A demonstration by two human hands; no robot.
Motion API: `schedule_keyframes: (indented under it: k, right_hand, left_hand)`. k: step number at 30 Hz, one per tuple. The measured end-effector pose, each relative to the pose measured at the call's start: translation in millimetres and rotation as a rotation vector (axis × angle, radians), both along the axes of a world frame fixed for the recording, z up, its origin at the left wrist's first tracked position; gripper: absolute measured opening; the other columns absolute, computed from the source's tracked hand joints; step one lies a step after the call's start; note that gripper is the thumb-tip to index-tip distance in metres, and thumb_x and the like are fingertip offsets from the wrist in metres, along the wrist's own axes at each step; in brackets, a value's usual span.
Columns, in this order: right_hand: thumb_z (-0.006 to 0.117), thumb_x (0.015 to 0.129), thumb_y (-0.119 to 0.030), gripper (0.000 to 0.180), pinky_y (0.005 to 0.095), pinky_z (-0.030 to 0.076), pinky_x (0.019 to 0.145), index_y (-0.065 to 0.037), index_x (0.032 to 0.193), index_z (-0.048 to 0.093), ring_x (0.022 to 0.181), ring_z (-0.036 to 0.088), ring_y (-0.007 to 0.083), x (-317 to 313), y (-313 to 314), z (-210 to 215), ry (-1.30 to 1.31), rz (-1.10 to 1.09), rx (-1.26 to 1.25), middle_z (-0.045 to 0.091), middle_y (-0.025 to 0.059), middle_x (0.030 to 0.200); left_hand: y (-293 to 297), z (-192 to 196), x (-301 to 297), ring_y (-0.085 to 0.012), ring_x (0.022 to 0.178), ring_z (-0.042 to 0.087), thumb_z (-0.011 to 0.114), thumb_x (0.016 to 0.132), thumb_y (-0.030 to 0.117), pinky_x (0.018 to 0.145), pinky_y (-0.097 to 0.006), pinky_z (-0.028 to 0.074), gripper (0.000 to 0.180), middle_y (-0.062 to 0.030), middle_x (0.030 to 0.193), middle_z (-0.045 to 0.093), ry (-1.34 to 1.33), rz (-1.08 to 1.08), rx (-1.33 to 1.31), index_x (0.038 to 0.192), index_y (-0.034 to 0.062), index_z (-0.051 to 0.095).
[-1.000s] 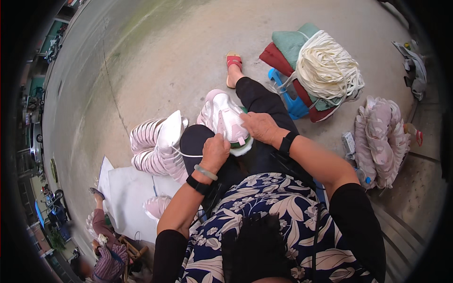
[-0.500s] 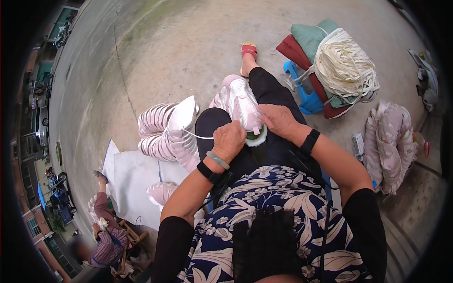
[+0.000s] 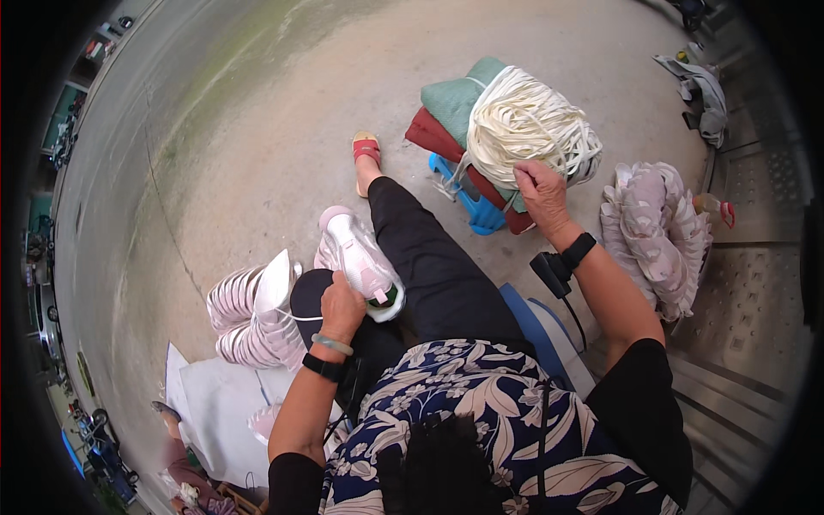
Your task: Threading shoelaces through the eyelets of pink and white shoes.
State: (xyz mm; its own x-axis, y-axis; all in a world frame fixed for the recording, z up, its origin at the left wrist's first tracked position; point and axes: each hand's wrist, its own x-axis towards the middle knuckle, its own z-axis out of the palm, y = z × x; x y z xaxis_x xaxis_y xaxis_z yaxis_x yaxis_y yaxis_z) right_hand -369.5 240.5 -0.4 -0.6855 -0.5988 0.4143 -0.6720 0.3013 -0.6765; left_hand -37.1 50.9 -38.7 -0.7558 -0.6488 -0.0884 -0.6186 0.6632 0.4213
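Observation:
A white and pink shoe upper (image 3: pixel 356 253) lies over my left knee, toe pointing away, with green showing inside its heel opening. My left hand (image 3: pixel 343 309) is closed at its left edge, and a white cord runs up to that hand from the left. Out to the right, my right hand (image 3: pixel 542 196) has its fingers pinched at the near edge of a big bundle of cream-white flat laces (image 3: pixel 528 120). The fingertips touch the strands; how many they grip is hard to see.
The bundle rests on folded green cloth (image 3: pixel 451 103) and red cloth (image 3: pixel 429 133) over a blue stool (image 3: pixel 476 206). Stacked uppers (image 3: pixel 245 313) stand left, another pile (image 3: pixel 657 232) right. A white sheet (image 3: pixel 215 412) lies at lower left, near another person (image 3: pixel 184 468).
My right hand has left the shoe upper and reached right to the lace bundle. My left hand has stayed at the upper. The whole view has swung toward the right.

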Motion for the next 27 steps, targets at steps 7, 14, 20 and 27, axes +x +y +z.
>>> schedule_keyframes:
  k: [7, 14, 20, 27]
  right_hand:
    - [0.058, 0.077, -0.022, 0.018, 0.0414, 0.046, 0.070, -0.008, 0.087, 0.062, 0.081, 0.058, 0.0314, -95, -6, 9, 0.232, -0.296, 0.458, 0.058, 0.0130, 0.087]
    - [0.058, 0.073, -0.015, 0.014, 0.0422, 0.043, 0.070, -0.010, 0.086, 0.062, 0.086, 0.055, 0.0294, -101, -33, -3, 0.369, -0.242, 0.298, 0.057, 0.0105, 0.085]
    - [0.061, 0.069, -0.015, 0.006, 0.0412, 0.040, 0.066, -0.015, 0.075, 0.063, 0.082, 0.055, 0.0248, -76, -55, -15, 0.391, 0.026, 0.323, 0.056, 0.0051, 0.077]
    - [0.061, 0.069, -0.016, 0.007, 0.0408, 0.037, 0.068, -0.015, 0.076, 0.062, 0.082, 0.056, 0.0238, -68, -75, -20, 0.437, -0.038, 0.410, 0.056, 0.0048, 0.078]
  left_hand:
    - [6, 8, -10, -0.0440, 0.062, 0.056, 0.048, 0.076, 0.007, 0.058, -0.052, 0.044, 0.015, -0.0269, 0.064, 0.055, -0.032, -0.040, 0.027, 0.084, -0.0033, 0.041]
    - [-2, 9, -7, -0.0451, 0.063, 0.055, 0.048, 0.076, 0.008, 0.058, -0.053, 0.043, 0.016, -0.0274, 0.064, 0.054, 0.014, -0.048, 0.139, 0.085, -0.0030, 0.041]
    - [-4, 10, -12, -0.0450, 0.063, 0.055, 0.048, 0.075, 0.008, 0.059, -0.053, 0.042, 0.017, -0.0272, 0.064, 0.054, 0.028, -0.056, 0.142, 0.085, -0.0029, 0.040]
    - [-5, 12, -10, -0.0448, 0.063, 0.055, 0.049, 0.074, 0.009, 0.060, -0.053, 0.043, 0.019, -0.0269, 0.064, 0.055, 0.002, -0.039, 0.176, 0.086, -0.0026, 0.040]
